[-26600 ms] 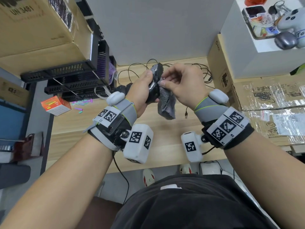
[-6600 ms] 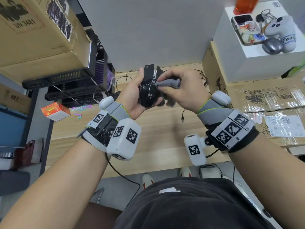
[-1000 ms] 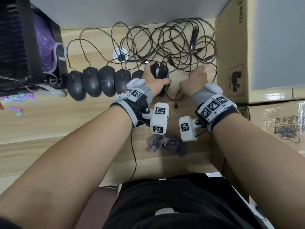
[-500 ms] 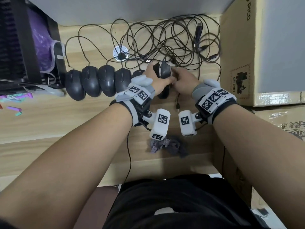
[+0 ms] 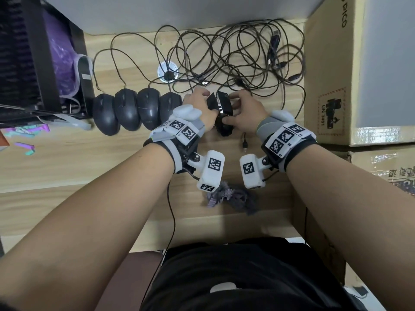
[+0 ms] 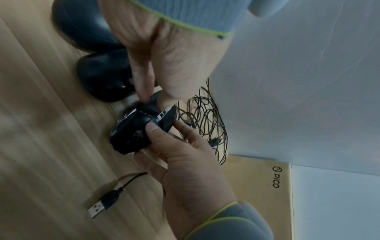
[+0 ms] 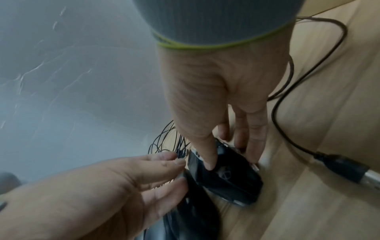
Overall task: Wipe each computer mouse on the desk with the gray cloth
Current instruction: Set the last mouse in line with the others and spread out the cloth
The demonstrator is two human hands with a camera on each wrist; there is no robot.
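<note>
A black gaming mouse (image 5: pixel 223 113) (image 6: pixel 135 131) (image 7: pixel 224 175) sits tilted at the right end of a row of several dark mice (image 5: pixel 126 111) on the wooden desk (image 5: pixel 89 167). My left hand (image 5: pixel 207 104) (image 6: pixel 152 100) pinches its front left edge. My right hand (image 5: pixel 235 111) (image 7: pixel 228 155) grips it from the right, thumb on top and fingers down the far side. The crumpled gray cloth (image 5: pixel 231 196) lies loose near the desk's front edge, below both wrists, with neither hand touching it.
A tangle of black cables (image 5: pixel 224 55) covers the desk behind the mice, around a round cable grommet (image 5: pixel 168 71). A loose USB plug (image 5: pixel 245 144) (image 6: pixel 102 206) lies by my right wrist. Cardboard boxes (image 5: pixel 332 75) wall the right side, black racks (image 5: pixel 33 52) the left.
My right hand came in from the desk beside the gaming mouse and took hold of it. The mouse is now tipped up between both hands. The cloth has stayed put.
</note>
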